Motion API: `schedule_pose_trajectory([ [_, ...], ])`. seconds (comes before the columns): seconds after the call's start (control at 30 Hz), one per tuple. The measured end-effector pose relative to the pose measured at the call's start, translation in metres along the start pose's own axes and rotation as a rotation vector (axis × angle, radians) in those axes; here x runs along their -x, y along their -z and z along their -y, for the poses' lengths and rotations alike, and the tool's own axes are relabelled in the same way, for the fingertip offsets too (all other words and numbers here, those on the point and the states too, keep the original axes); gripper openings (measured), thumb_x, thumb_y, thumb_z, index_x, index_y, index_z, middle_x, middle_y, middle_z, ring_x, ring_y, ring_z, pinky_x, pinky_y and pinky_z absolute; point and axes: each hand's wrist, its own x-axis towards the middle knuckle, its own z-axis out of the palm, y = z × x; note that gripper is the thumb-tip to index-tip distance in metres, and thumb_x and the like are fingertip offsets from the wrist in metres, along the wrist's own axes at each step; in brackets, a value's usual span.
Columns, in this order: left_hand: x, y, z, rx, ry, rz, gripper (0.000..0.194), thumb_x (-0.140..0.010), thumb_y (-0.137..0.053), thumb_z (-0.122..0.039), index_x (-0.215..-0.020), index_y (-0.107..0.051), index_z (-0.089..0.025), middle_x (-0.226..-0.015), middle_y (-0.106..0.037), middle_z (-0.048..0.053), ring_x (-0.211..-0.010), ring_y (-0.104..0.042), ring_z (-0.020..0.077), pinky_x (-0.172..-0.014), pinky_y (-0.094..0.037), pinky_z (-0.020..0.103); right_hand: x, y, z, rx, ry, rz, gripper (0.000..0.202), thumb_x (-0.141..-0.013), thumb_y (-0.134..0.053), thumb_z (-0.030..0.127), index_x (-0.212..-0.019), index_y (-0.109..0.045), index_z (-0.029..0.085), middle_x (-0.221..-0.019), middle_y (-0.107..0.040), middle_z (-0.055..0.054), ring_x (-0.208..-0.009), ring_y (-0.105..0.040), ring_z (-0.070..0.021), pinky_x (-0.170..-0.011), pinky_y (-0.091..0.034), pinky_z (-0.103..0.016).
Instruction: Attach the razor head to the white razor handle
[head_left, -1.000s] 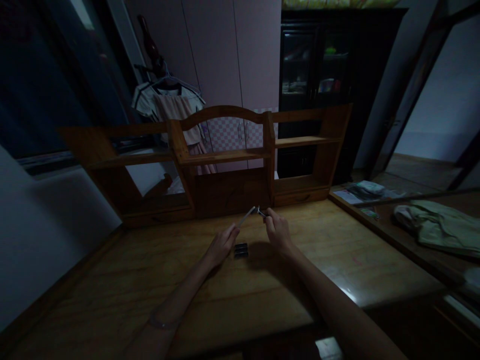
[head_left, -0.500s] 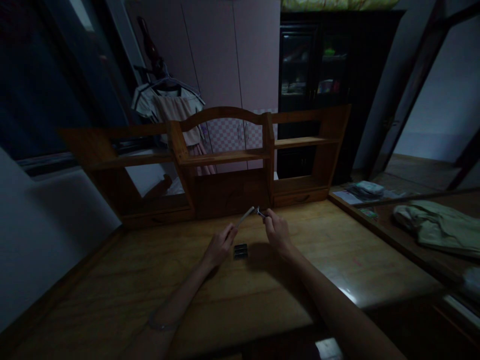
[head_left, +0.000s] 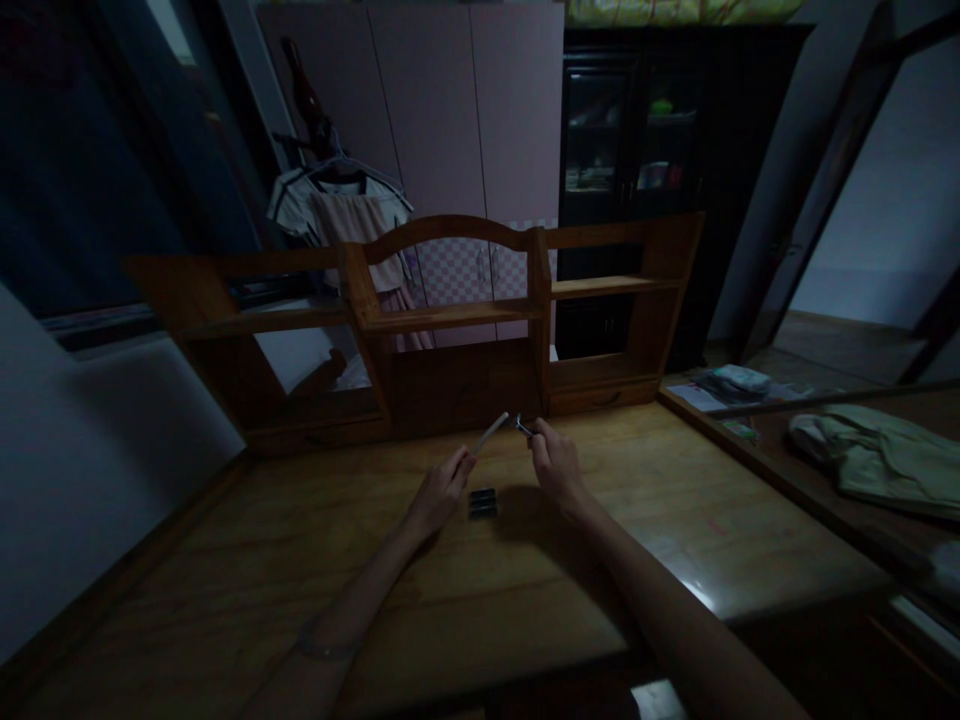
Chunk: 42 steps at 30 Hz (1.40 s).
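Note:
My left hand [head_left: 441, 492] is closed round the lower end of a thin pale stick [head_left: 491, 432], which slants up and to the right. My right hand [head_left: 553, 458] pinches a small silver metal tool [head_left: 523, 427] with a wider end turned toward the stick's tip. A narrow gap seems to separate the two tips; in the dim light I cannot make out the tool's exact kind. On the wooden desk [head_left: 337, 560] below and between my hands lies a small pack with several dark strips [head_left: 483, 503].
A wooden shelf unit [head_left: 450, 320] stands along the desk's back edge. To the right, a light green garment [head_left: 885, 455] lies on a lower surface beyond the desk's raised edge, with a plastic packet [head_left: 739, 378] farther back. Clothes [head_left: 341, 205] hang behind the shelves.
The silver tool's wider end has turned slightly and sits a little farther from the stick's tip. Both hands hold nearly the same places; the whole view has shifted very slightly.

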Motion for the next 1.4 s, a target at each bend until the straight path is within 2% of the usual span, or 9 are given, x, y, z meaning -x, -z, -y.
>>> schedule_pose_trajectory([
  [0.23, -0.001, -0.002, 0.001, 0.002, -0.015, 0.024, 0.037, -0.092, -0.032, -0.048, -0.087, -0.054, -0.018, -0.073, -0.055, 0.0, -0.066, -0.05, 0.0134, -0.062, -0.035, 0.023, 0.0, 0.001, 0.0, -0.018, 0.014, 0.007, 0.023, -0.088, -0.03, 0.02, -0.08, -0.052, 0.019, -0.063, -0.056, -0.001, -0.058, -0.051, -0.0139, -0.056, -0.027, -0.024],
  [0.4, -0.003, 0.0, 0.007, -0.066, 0.015, -0.054, 0.036, -0.093, -0.031, -0.046, -0.093, -0.055, -0.019, -0.08, -0.058, 0.002, -0.072, -0.054, 0.0155, -0.065, -0.035, 0.024, 0.0, -0.002, -0.003, 0.01, 0.01, 0.007, 0.024, -0.088, -0.03, 0.02, -0.083, -0.054, 0.018, -0.064, -0.058, -0.002, -0.058, -0.051, -0.0142, -0.057, -0.027, -0.024],
  [0.47, -0.004, 0.002, 0.007, -0.087, 0.017, -0.076, 0.035, -0.094, -0.03, -0.045, -0.091, -0.055, -0.02, -0.076, -0.057, 0.001, -0.069, -0.053, 0.0152, -0.063, -0.034, 0.024, 0.0, -0.004, -0.003, 0.038, 0.003, 0.005, 0.024, -0.088, -0.031, 0.02, -0.084, -0.055, 0.018, -0.066, -0.06, -0.003, -0.059, -0.051, -0.0144, -0.057, -0.026, -0.024],
  [0.6, -0.002, 0.003, 0.003, -0.049, -0.013, -0.048, 0.033, -0.094, -0.032, -0.044, -0.084, -0.051, -0.02, -0.067, -0.05, -0.002, -0.061, -0.049, 0.0127, -0.058, -0.032, 0.022, 0.0, -0.005, -0.004, 0.066, -0.004, 0.012, 0.025, -0.088, -0.032, 0.02, -0.085, -0.056, 0.018, -0.066, -0.061, -0.003, -0.06, -0.052, -0.0146, -0.057, -0.026, -0.025],
  [0.87, -0.001, -0.003, -0.004, 0.073, -0.029, 0.065, 0.035, -0.091, -0.036, -0.047, -0.083, -0.053, -0.017, -0.072, -0.052, -0.002, -0.066, -0.049, 0.0121, -0.061, -0.035, 0.022, 0.001, -0.004, -0.003, 0.018, 0.002, 0.024, 0.027, -0.089, -0.031, 0.021, -0.087, -0.057, 0.017, -0.069, -0.062, -0.003, -0.062, -0.054, -0.0147, -0.058, -0.028, -0.024],
  [1.13, 0.0, -0.002, -0.005, 0.085, -0.023, 0.034, 0.036, -0.09, -0.038, -0.048, -0.082, -0.052, -0.017, -0.071, -0.052, -0.002, -0.064, -0.046, 0.0115, -0.06, -0.034, 0.021, 0.001, -0.003, -0.003, 0.017, 0.008, 0.01, 0.025, -0.089, -0.03, 0.021, -0.085, -0.055, 0.018, -0.068, -0.062, -0.003, -0.061, -0.053, -0.0151, -0.058, -0.028, -0.025],
  [1.4, -0.002, -0.004, 0.0, 0.195, -0.011, 0.02, 0.032, -0.09, -0.04, -0.046, -0.08, -0.05, -0.017, -0.067, -0.046, -0.003, -0.062, -0.043, 0.0109, -0.057, -0.033, 0.02, 0.001, -0.002, -0.004, 0.01, 0.014, -0.002, 0.024, -0.088, -0.031, 0.02, -0.085, -0.055, 0.018, -0.066, -0.059, -0.002, -0.06, -0.053, -0.0145, -0.058, -0.027, -0.024],
])
